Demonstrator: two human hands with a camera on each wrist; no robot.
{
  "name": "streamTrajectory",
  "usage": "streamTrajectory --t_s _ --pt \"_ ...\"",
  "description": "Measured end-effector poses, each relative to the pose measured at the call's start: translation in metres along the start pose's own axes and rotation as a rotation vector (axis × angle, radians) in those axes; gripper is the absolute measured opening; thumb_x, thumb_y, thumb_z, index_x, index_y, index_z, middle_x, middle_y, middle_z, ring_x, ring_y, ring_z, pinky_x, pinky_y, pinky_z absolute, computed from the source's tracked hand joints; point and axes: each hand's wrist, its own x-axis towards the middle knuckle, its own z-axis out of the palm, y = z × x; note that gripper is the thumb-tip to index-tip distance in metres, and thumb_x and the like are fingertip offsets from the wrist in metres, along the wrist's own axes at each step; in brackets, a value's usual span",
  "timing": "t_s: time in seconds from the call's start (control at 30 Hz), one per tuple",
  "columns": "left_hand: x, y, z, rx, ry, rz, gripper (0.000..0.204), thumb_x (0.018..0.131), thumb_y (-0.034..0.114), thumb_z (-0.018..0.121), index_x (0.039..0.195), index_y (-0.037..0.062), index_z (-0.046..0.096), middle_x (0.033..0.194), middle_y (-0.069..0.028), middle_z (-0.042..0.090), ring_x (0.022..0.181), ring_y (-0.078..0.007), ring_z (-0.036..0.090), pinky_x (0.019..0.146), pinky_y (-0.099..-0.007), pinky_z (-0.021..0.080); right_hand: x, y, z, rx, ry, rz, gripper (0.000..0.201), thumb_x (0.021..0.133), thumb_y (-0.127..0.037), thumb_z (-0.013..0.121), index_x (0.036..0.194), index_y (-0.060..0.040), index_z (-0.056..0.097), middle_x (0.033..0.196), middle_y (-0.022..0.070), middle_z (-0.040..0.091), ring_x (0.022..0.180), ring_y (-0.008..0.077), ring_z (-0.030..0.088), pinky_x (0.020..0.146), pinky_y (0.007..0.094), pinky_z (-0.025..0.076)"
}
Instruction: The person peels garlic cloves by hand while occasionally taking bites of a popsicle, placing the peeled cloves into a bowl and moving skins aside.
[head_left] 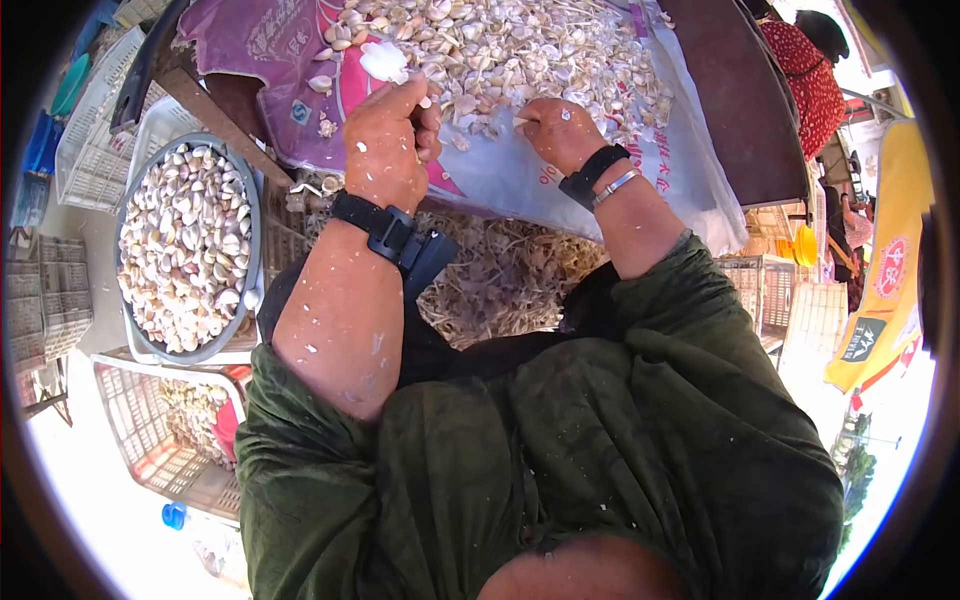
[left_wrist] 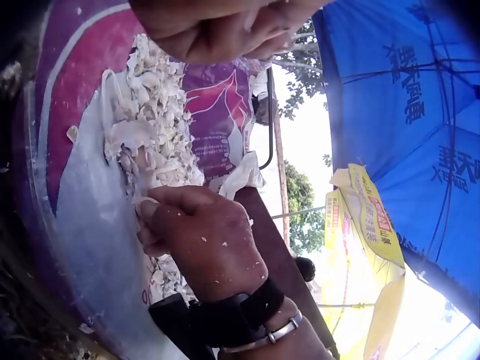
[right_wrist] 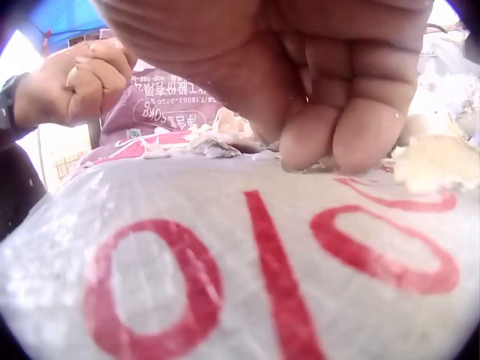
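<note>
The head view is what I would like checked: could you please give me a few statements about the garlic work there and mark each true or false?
1. The round basin holds garlic cloves. True.
2. Both hands are at the garlic pile on the woven sack. True.
3. The left hand rests inside the basin. False: it is up at the pile on the sack.
4. The right hand lies flat with straight fingers. False: its fingers are curled.
5. Both wrists are bare. False: each wears a black strap.

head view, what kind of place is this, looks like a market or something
Probably an outdoor market stall where garlic is being peeled: a heap of garlic cloves on a printed sack, a full basin, stacked plastic crates, and a blue canopy overhead.
</note>
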Motion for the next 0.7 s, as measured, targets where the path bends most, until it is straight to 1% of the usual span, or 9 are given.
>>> streamTrajectory --t_s 0.07,0.1,0.17,0.27,0.4,0.5,0.6,0.67,0.7 --pt "0.0 -0.002 -0.001 0.01 -0.02 0.004 0.02 0.089 0.019 0.061 0.077 0.0034 0.057 0.062 -0.005 0.052 0.05 -0.0125 0.041 0.044 -0.0269 0.029 0.0 -0.006 -0.009 0.072 -0.083 0.217 0.018 0.084 -0.011 0.062 0.098 -0.0008 0.065 0.083 0.0117 0.068 0.078 0.0239 0.066 0.069 0.033 0.052" --pt "0.0 -0.001 -0.002 0.02 -0.032 0.013 0.02 0.089 0.019 0.061 0.077 0.0033 0.057 0.061 -0.005 0.053 0.049 -0.0125 0.041 0.043 -0.0266 0.029 0.0 -0.002 -0.008 0.07 -0.078 0.214 0.018 0.084 -0.011 0.062 0.098 -0.0008 0.065 0.083 0.0117 0.068 0.078 0.0239 0.066 0.069 0.033 0.052" --pt "-0.002 -0.002 -0.003 0.044 -0.045 0.01 0.02 0.09 0.02 0.06 0.082 0.0021 0.058 0.063 -0.0045 0.052 0.051 -0.0118 0.04 0.045 -0.0256 0.029 -0.004 0.008 -0.002 -0.09 -0.134 -0.065 0.016 0.083 -0.003 0.06 0.097 0.0026 0.065 0.082 0.0107 0.068 0.076 0.0221 0.066 0.068 0.0306 0.053" --pt "-0.008 -0.003 -0.002 0.076 -0.046 0.004 0.021 0.09 0.022 0.06 0.088 0.001 0.058 0.065 -0.0037 0.051 0.053 -0.0109 0.04 0.046 -0.0242 0.029 -0.004 0.007 -0.01 0.197 -0.164 -0.047 0.016 0.081 0.003 0.058 0.095 0.0055 0.065 0.082 0.0118 0.068 0.075 0.0227 0.066 0.067 0.031 0.053" --pt "-0.01 -0.001 -0.003 0.112 -0.05 0.002 0.02 0.091 0.021 0.06 0.09 0.001 0.059 0.065 -0.0033 0.051 0.053 -0.0105 0.04 0.045 -0.0233 0.029 -0.002 0.009 -0.005 0.275 -0.171 -0.063 0.018 0.079 0.004 0.057 0.095 0.0035 0.066 0.083 0.0126 0.068 0.074 0.0238 0.066 0.066 0.0331 0.053" --pt "-0.013 -0.001 -0.001 0.138 -0.016 0.016 0.021 0.091 0.021 0.061 0.09 0.0006 0.059 0.065 -0.003 0.051 0.052 -0.01 0.041 0.045 -0.0227 0.029 -0.002 0.01 -0.002 -0.016 -0.094 -0.08 0.017 0.078 0.001 0.057 0.091 0.0001 0.067 0.085 0.0147 0.068 0.076 0.0275 0.066 0.069 0.0367 0.054" --pt "-0.011 -0.003 -0.004 0.126 -0.035 0.016 0.022 0.091 0.022 0.061 0.088 0.0006 0.06 0.064 -0.0025 0.052 0.052 -0.0093 0.041 0.044 -0.0225 0.029 0.008 0.004 -0.006 -0.191 -0.268 -0.148 0.014 0.079 -0.003 0.056 0.086 -0.0022 0.068 0.089 0.0173 0.068 0.079 0.0319 0.066 0.073 0.0394 0.054" --pt "-0.01 -0.002 -0.004 0.101 -0.034 0.023 0.018 0.088 0.02 0.063 0.082 0.0036 0.059 0.062 -0.0028 0.053 0.048 -0.0094 0.042 0.042 -0.0231 0.029 0.009 -0.018 -0.015 -0.112 -0.246 0.187 0.023 0.082 0.001 0.052 0.098 -0.0025 0.068 0.088 0.017 0.067 0.082 0.0302 0.065 0.073 0.0359 0.053" --pt "-0.011 -0.001 -0.005 0.08 -0.03 0.026 0.017 0.086 0.018 0.065 0.075 0.0066 0.059 0.059 -0.003 0.055 0.045 -0.0096 0.043 0.041 -0.0237 0.029 0.007 -0.025 -0.013 -0.112 -0.248 0.186 0.023 0.082 0.001 0.052 0.098 -0.0025 0.068 0.088 0.017 0.067 0.082 0.0302 0.065 0.073 0.0359 0.053"
